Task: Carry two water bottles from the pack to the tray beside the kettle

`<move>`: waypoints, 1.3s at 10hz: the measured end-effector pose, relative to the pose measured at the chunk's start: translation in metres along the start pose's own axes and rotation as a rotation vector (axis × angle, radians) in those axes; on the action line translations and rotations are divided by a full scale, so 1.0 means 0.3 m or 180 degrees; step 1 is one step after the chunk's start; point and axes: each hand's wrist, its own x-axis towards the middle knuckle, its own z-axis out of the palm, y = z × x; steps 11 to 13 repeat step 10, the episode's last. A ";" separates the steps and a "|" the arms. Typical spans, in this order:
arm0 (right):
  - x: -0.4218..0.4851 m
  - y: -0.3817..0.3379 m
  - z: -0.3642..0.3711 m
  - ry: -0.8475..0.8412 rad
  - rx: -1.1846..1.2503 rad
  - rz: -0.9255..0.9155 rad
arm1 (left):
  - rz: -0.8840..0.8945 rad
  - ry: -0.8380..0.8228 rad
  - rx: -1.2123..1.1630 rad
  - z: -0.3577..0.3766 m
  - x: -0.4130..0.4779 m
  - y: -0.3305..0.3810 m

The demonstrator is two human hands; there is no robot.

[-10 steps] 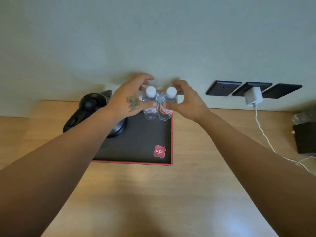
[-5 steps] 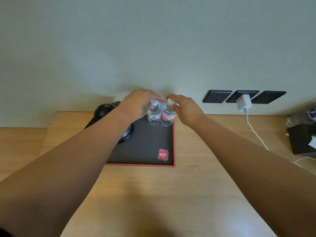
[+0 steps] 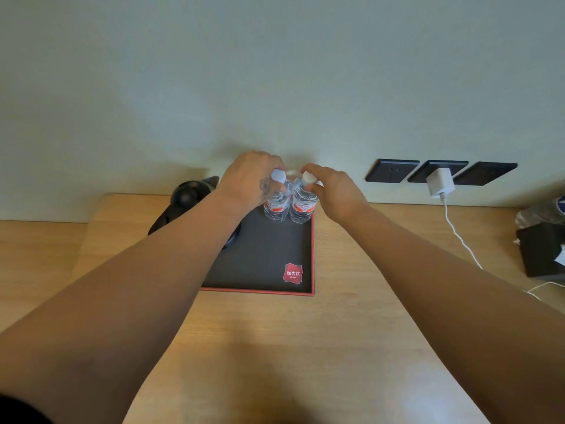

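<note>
Two small clear water bottles with white caps and red labels stand upright side by side at the far right corner of a black tray (image 3: 269,255) with a red rim. My left hand (image 3: 247,179) grips the left bottle (image 3: 277,203) around its neck. My right hand (image 3: 333,188) pinches the right bottle (image 3: 302,205) at its cap. A black kettle (image 3: 189,197) stands at the tray's far left, mostly hidden behind my left forearm. The pack is not in view.
The tray lies on a wooden desk (image 3: 305,347) against a pale wall. Three black wall sockets (image 3: 391,171) sit to the right, one with a white charger (image 3: 440,183) and cable. A black box (image 3: 541,249) and a crumpled plastic item stand at the far right.
My hands rose from the bottles' bodies to their necks and caps. The bottles stayed upright on the tray. The camera drew back a little.
</note>
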 end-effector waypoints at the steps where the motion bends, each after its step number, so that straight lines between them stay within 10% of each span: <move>1: -0.001 0.001 0.005 0.0034 0.0005 0.0001 | -0.0140 0.0064 -0.0154 0.015 0.004 0.004; 13: -0.017 -0.030 -0.008 0.0263 -0.0023 0.0156 | -0.0653 0.0346 -0.0991 0.041 -0.055 0.026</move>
